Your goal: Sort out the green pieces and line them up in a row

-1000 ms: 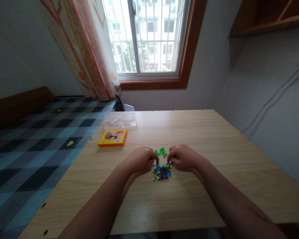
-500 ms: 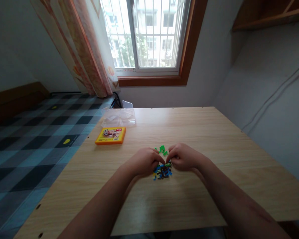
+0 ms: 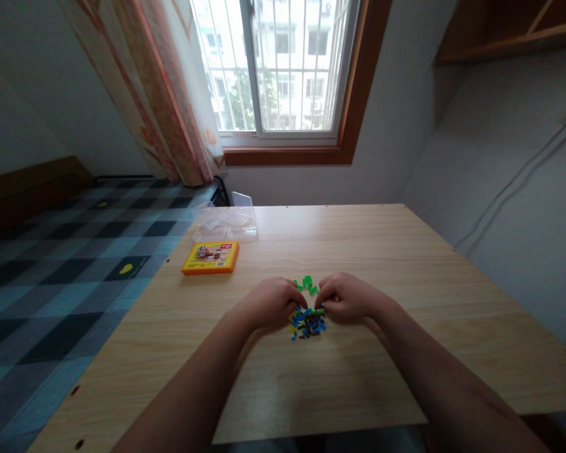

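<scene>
A small heap of mixed building bricks [image 3: 309, 323], in blue, dark brown, green and yellow, lies on the wooden table. My left hand [image 3: 279, 303] is at the heap's upper left edge with its fingers curled down to the pieces. At the upper right edge my right hand [image 3: 340, 299] is closed, its fingertips pinched low over the bricks. What either pinch holds, if anything, is too small to make out. Just beyond, between both hands, several bright green bricks [image 3: 307, 283] form a separate loose group.
A yellow-orange box [image 3: 210, 258] with a printed picture lies at the table's left. Behind it stands a clear plastic container [image 3: 226, 224]. A bed with a checked cover [image 3: 75, 277] borders the wooden table [image 3: 358, 233] on the left; a window is ahead.
My left fingertips have drawn back slightly to the left, away from the right hand. The right hand stays nearly in place, and the view has shifted a little.
</scene>
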